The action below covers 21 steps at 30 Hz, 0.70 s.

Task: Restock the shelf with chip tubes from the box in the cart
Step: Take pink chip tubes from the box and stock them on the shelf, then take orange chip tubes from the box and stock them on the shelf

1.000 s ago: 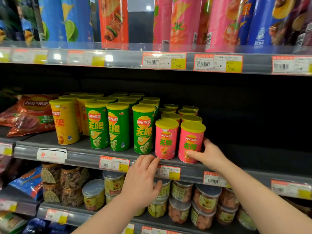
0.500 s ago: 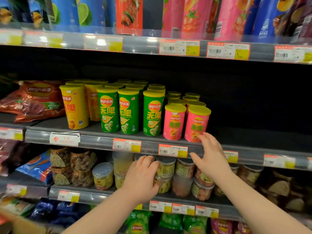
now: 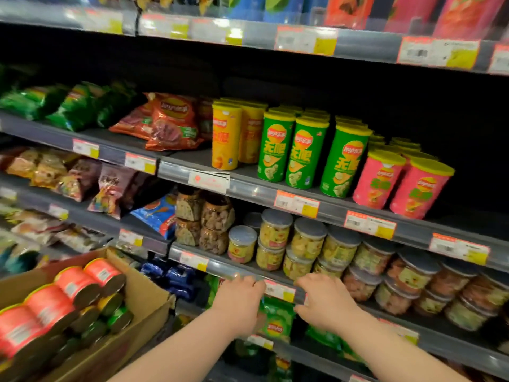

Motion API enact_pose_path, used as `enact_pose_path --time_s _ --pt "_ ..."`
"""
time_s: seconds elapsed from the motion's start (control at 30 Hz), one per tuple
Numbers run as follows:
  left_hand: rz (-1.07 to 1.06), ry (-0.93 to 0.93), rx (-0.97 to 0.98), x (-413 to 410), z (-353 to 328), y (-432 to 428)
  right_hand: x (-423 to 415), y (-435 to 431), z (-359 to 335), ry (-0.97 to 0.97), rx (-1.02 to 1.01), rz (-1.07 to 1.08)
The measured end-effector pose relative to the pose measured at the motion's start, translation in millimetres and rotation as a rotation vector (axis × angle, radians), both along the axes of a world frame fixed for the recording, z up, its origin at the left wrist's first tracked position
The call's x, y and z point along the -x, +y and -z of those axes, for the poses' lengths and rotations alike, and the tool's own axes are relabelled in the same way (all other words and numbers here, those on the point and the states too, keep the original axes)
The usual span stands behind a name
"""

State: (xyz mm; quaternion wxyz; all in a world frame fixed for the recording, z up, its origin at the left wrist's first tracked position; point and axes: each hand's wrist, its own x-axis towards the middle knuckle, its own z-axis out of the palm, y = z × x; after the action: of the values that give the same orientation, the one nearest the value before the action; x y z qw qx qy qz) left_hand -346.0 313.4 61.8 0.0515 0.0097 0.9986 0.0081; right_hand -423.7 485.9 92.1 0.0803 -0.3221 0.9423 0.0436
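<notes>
The left hand (image 3: 242, 301), and farther off the right hand (image 3: 326, 306), hovered empty and loose-fingered right of the box (image 3: 146, 296), its chip tubes (image 3: 74, 288) lying on their sides.

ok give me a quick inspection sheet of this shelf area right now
surface: middle shelf, dark bare space right of the pink tubes
job's things: cardboard box at lower left holds red tubes lying on their sides; yellow tubes, green tubes and pink tubes stand on the shelf
clutter: chip bags left of the tubes; snack jars stacked on the shelf below
grippers: left hand and right hand both empty, low by the lower shelf's edge
cables: nothing seen
surroundings: price tags along the rails; tall tubes on the top shelf, blurred
</notes>
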Motion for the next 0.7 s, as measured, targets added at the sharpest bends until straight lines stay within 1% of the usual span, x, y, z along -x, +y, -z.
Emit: enact_pose_path --time_s 0.3,0.53,0.7 --pt "-0.265 -0.082 -0.021 -100.7 26.3 -83.9 -60.0 -108.5 24.5 -0.125 -0.092 -0.228" --pt "-0.500 -0.120 -0.079 -183.2 40.9 -140.1 -113.8 -179.7 41.8 -0.174 -0.140 -0.394" --pt "-0.632 -0.125 -0.117 -221.8 50.0 -162.9 -136.5 -219.8 44.3 -0.193 -0.209 -0.489"
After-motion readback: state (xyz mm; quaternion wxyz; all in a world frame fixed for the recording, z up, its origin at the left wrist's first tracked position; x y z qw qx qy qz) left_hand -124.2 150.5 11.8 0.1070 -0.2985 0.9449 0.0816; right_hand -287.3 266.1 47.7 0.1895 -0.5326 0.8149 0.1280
